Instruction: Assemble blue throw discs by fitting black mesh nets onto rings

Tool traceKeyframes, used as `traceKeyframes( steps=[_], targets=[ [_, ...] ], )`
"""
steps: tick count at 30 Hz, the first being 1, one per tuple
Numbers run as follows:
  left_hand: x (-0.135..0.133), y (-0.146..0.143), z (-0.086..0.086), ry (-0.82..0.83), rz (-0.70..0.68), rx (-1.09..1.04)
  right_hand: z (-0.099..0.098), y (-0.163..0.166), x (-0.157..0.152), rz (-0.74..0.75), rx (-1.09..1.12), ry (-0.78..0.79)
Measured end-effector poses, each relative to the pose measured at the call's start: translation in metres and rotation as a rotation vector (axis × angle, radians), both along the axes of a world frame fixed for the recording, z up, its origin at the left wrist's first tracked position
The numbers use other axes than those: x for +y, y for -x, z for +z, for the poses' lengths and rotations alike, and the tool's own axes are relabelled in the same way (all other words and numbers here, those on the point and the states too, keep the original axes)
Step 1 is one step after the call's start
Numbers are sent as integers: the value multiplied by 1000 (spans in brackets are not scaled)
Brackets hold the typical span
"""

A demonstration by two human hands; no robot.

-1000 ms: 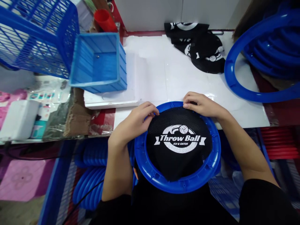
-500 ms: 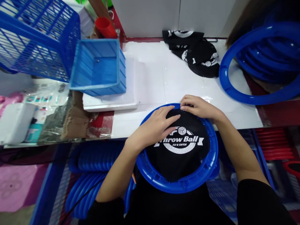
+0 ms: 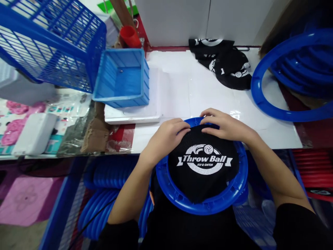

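Note:
A blue plastic ring (image 3: 179, 199) lies close to my body, with its far part over the table's front edge. Inside it sits a round black mesh cloth (image 3: 200, 185) printed in white with "Throw Ball". My left hand (image 3: 170, 137) is closed at the ring's far left, its thumb and fingers pinching the cloth's upper edge by the rim. On the far side, my right hand (image 3: 225, 126) curls its fingers over the rim while the thumb rests on the cloth. Parts of the rim are hidden beneath both hands.
Several printed black cloths (image 3: 231, 73) lie at the back of the white tabletop (image 3: 174, 93). Another blue ring (image 3: 260, 100) leans by stacked rings at right. A blue bin (image 3: 121, 100) and a blue basket (image 3: 85, 66) stand left. Coiled blue rings (image 3: 104, 211) sit below the table.
My left hand's spread fingers have drawn together at the cloth's upper edge. My right fingers have shifted slightly on the rim. The view has moved slightly left.

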State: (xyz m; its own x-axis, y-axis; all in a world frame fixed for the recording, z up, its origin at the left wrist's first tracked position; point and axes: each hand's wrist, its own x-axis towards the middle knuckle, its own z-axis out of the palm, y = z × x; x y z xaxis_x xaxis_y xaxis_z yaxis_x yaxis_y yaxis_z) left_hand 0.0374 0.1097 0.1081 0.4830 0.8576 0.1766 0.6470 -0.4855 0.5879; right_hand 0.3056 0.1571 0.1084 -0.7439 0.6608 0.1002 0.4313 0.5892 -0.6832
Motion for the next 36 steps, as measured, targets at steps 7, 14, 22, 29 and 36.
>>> traceKeyframes(
  steps=[7, 14, 22, 29, 36],
  targets=[
    [5, 14, 6, 84, -12, -30, -6, 19, -4, -29, -98, -58],
    [16, 25, 5, 268, -17, -86, -15, 21, 1, -49, -58, 22],
    [17, 26, 2, 265, 14, -65, -14, 23, 15, -21, -77, 156],
    [19, 34, -3, 308, -15, -79, -8, 25, 23, -13, -131, 245],
    [29, 38, 3, 371, -118, -8, -8, 31, 19, -47, -190, 228]
  ],
)
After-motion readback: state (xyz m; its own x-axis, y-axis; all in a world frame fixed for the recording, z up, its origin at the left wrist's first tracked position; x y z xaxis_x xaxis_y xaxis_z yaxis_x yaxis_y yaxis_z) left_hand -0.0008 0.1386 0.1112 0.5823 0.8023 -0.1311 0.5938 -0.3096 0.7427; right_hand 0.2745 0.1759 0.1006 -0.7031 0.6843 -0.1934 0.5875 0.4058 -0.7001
